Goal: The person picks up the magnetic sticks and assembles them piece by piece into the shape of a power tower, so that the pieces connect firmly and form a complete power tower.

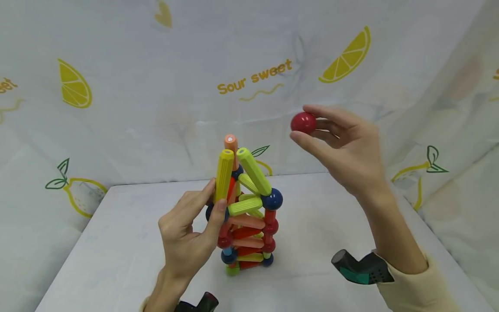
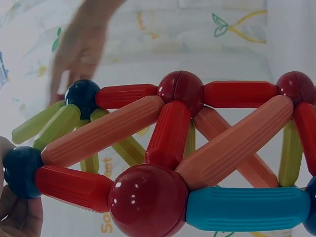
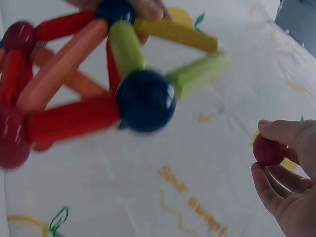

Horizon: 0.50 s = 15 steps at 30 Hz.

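A tower (image 1: 245,232) of coloured magnetic rods and balls stands upright on the table. Three rods rise from its top: a yellow rod (image 1: 224,175), a lime-green rod (image 1: 254,171) and an orange rod (image 1: 231,143). My left hand (image 1: 191,229) pinches the yellow rod low down, thumb in front, beside a dark blue ball (image 2: 23,172). Up and to the right, apart from the tower, my right hand (image 1: 347,147) holds a glossy red ball (image 1: 303,123) between thumb and fingertips. The same ball shows in the right wrist view, with the tower's top at upper left.
The white table (image 1: 312,225) ends at a pale cloth (image 1: 187,108) printed with lemons, hanging behind and at both sides. Each wrist wears a dark device; the right one (image 1: 362,268) has a green patch.
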Tool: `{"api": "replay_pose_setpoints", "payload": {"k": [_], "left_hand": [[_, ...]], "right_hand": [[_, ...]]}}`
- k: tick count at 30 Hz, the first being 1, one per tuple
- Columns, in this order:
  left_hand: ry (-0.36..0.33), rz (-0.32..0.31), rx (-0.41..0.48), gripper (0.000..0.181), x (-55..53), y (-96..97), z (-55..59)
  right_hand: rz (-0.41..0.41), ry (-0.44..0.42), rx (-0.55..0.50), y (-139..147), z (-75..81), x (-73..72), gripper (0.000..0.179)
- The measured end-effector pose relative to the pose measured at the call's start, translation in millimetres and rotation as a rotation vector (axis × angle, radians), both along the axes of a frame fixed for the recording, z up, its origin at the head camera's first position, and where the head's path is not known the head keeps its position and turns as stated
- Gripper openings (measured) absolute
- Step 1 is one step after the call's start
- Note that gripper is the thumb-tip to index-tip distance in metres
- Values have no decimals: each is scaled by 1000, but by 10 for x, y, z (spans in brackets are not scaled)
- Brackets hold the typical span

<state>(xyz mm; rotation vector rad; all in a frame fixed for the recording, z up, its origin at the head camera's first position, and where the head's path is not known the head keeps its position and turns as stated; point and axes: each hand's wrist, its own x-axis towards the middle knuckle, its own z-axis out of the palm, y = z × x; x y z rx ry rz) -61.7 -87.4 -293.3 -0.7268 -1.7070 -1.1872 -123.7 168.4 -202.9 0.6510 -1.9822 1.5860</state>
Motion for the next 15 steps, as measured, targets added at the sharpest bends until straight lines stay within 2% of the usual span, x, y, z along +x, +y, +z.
{"api": "replay_pose_setpoints", "payload": {"k": [2,5,8,9,11,13,14,15], "left_hand": [[-1,0,-2,37,1,-2,-1],[-1,1,-3,37,1,-3,-2],[1,12,-6,37,-1,-2,-2],[2,16,-7,37,-2,-2,-1],[4,23,-9,38,0,-1,-1],[2,28,-15,38,4,-2,-2],[0,29,-17,39,7,-3,-2],[-1,31,-20,39,10,-5,-2]], "right_hand": [[99,65,-19,-183,142,92,43],[199,123,3,-403,265,159,44],[242,143,56,-560,298,154,44],[271,166,75,-589,279,114,45],[306,154,88,-652,265,93,44],[371,172,104,-661,-77,-387,55],[398,180,115,-663,-216,-572,59],[413,164,119,-666,-286,-639,60]]}}
